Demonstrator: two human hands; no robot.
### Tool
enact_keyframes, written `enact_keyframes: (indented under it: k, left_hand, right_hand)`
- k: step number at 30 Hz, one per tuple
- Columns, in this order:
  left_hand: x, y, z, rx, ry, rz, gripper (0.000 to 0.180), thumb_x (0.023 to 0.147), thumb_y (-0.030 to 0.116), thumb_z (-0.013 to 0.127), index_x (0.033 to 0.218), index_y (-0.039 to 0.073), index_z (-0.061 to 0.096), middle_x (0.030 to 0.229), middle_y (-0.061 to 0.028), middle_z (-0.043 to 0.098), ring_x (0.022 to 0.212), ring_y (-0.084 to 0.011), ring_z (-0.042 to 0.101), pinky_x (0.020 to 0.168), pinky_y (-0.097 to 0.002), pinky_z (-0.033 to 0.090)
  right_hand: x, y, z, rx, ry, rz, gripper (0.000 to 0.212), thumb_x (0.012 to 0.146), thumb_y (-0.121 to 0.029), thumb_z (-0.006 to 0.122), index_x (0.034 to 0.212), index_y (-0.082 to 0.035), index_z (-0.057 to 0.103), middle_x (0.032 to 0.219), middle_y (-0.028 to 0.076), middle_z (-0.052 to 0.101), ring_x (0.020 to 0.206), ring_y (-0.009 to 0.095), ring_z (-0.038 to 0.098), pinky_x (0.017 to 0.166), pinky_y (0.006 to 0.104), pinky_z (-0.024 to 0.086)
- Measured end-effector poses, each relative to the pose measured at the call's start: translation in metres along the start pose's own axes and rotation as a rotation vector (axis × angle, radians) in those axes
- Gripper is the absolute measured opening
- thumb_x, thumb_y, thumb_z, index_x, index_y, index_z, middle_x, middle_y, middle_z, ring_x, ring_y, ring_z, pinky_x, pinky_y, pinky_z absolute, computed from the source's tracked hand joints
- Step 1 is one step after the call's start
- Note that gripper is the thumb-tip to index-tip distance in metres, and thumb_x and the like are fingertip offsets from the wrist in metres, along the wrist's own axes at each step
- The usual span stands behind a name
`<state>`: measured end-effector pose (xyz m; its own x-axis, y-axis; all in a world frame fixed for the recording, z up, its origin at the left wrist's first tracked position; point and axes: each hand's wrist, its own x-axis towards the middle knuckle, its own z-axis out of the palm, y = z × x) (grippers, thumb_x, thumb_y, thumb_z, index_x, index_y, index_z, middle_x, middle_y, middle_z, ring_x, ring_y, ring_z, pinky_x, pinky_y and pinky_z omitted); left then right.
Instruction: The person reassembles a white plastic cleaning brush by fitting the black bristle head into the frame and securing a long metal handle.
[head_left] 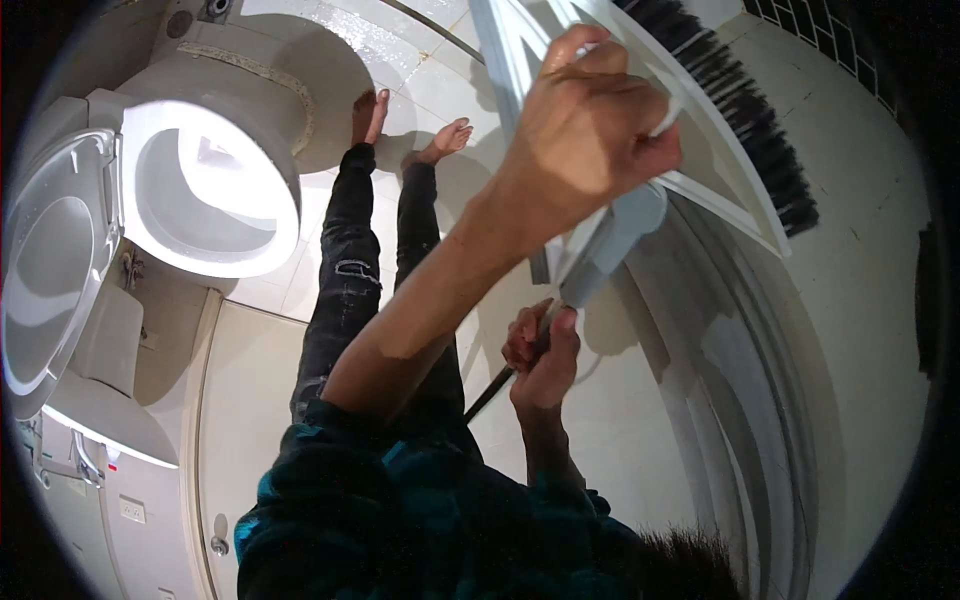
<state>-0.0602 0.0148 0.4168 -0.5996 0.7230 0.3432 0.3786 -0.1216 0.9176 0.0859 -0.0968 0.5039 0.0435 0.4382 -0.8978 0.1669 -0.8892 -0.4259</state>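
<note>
My left hand (600, 125) is closed on the white frame of a wide broom head (735, 205), raised at the upper right. Dark bristles (765, 130) run along its curved outer edge. A grey joint (610, 245) links the head to a thin dark handle (490, 395). Just below that joint, my right hand (545, 355) wraps round the handle, thumb on top. The handle's lower end passes out of sight by my body. My left fist hides part of the frame, so its exact hold on the strut is partly covered.
A white toilet (285, 215) with its lid raised stands at the left. Below it are a washbasin (110, 430) and a pale door (255, 400). My bare feet (445, 142) stand on light floor tiles. Curved grey ledges (735, 380) run along the right.
</note>
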Motion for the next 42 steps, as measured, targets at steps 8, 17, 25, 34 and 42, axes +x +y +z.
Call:
enact_keyframes:
  k: [8, 17, 25, 34, 42]
  left_hand:
    - [-0.056, -0.072, 0.006, 0.115, -0.335, -0.220, 0.020, 0.076, 0.019, 0.060, 0.063, 0.005, 0.052, 0.058, -0.0055, 0.048, 0.068, -0.0217, 0.051, 0.095, -0.0435, 0.027]
    - [-0.198, -0.200, -0.016, 0.511, -0.865, -0.374, 0.030, 0.084, 0.031, 0.047, 0.078, 0.007, 0.063, 0.072, -0.0093, 0.061, 0.085, -0.0264, 0.055, 0.096, -0.0432, 0.029]
    - [-0.267, -0.319, -0.017, 0.439, -1.456, -0.204, 0.026, 0.074, 0.031, 0.053, 0.090, 0.012, 0.060, 0.084, -0.0020, 0.058, 0.096, -0.0221, 0.048, 0.097, -0.0398, 0.024]
    - [-0.288, -0.361, -0.021, 0.499, -2.032, -0.217, 0.061, 0.060, 0.031, 0.068, 0.115, 0.015, 0.047, 0.118, -0.0019, 0.047, 0.113, -0.0236, 0.040, 0.100, -0.0500, 0.018]
    - [-0.289, -0.368, -0.034, 0.368, -1.789, -0.053, 0.041, 0.071, 0.016, 0.064, 0.109, 0.012, 0.048, 0.099, -0.0042, 0.053, 0.101, -0.0221, 0.048, 0.093, -0.0421, 0.028]
  right_hand:
    - [0.053, 0.023, -0.003, -0.007, -0.069, 0.242, 0.048, 0.084, -0.056, 0.040, 0.063, -0.013, 0.038, 0.047, -0.003, 0.029, 0.038, 0.006, 0.023, 0.036, 0.0217, 0.020]
    - [0.163, 0.123, -0.013, 0.213, -0.308, 0.831, 0.057, 0.075, -0.066, 0.044, 0.052, -0.014, 0.039, 0.040, -0.005, 0.029, 0.029, 0.009, 0.025, 0.032, 0.0233, 0.021]
    - [0.254, 0.208, -0.009, 0.565, -0.418, 1.066, 0.054, 0.075, -0.066, 0.044, 0.057, -0.016, 0.042, 0.042, -0.006, 0.031, 0.031, 0.006, 0.027, 0.035, 0.0226, 0.025]
    - [0.267, 0.238, -0.006, 0.388, -0.261, 0.929, 0.050, 0.077, -0.063, 0.047, 0.059, -0.016, 0.039, 0.041, -0.008, 0.028, 0.031, 0.004, 0.025, 0.033, 0.0213, 0.020]
    - [0.267, 0.229, -0.005, 0.466, -0.335, 0.942, 0.049, 0.076, -0.063, 0.047, 0.064, -0.016, 0.042, 0.043, -0.009, 0.030, 0.032, 0.003, 0.026, 0.031, 0.0194, 0.019]
